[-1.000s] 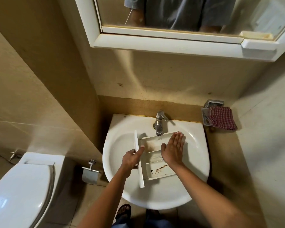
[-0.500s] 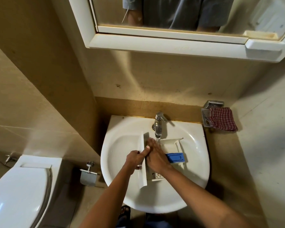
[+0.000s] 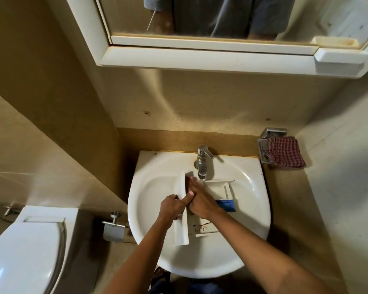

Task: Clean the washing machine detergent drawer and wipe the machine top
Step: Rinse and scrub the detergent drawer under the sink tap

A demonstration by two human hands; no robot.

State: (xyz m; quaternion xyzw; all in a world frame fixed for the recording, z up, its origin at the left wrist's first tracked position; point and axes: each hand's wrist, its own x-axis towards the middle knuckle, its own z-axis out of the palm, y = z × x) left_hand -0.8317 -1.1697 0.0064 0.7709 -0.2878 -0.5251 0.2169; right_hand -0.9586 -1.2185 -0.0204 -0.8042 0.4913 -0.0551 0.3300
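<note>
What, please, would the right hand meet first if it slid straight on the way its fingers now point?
The right hand would probably meet the far end of the detergent drawer's front panel, left of the tap; depth is unclear.

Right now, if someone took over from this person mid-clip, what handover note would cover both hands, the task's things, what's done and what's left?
Left hand: grips the front panel of the detergent drawer, which lies in the sink.
Right hand: flat inside the drawer, fingertips under the running tap.
Done: drawer is out of the machine and under water.
Left: brown grime shows in the near compartment. The machine top, not in view, needs wiping. A checked cloth drapes over the wall holder.
</note>
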